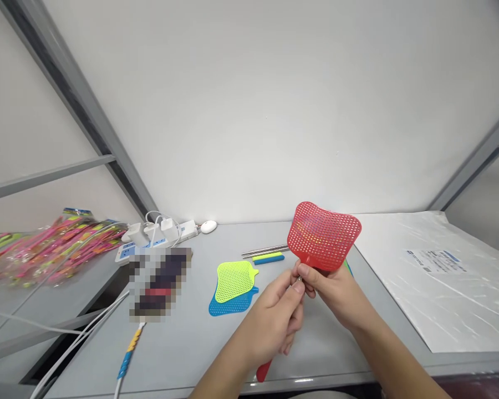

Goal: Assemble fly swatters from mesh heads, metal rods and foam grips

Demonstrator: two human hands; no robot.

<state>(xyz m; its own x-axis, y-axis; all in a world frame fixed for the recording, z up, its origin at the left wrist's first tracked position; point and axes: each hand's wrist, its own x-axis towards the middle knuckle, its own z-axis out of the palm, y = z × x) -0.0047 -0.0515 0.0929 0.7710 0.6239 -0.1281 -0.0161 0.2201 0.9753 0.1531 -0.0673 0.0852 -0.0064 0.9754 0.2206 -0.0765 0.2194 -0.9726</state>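
A red mesh fly swatter head (324, 235) is raised above the table, tilted, with its neck pinched between the thumb and fingers of my right hand (336, 291). My left hand (276, 316) is closed around the swatter's handle, just below the neck. A bit of metal rod shows between the two hands, and the red grip end (263, 372) sticks out under my left hand. Whether rod and neck are fully joined is hidden by my fingers. To the left lie a yellow-green swatter head (234, 281) and, partly under it, a blue swatter head (230, 307).
Metal rods (264, 250) lie behind a yellow grip (267, 257) and a blue grip (270, 260). Bagged colourful swatters (62, 244), a power strip (127, 252) and a cabled, pixelated device (162, 285) are left. A white wrapped sheet (441, 293) covers the right side.
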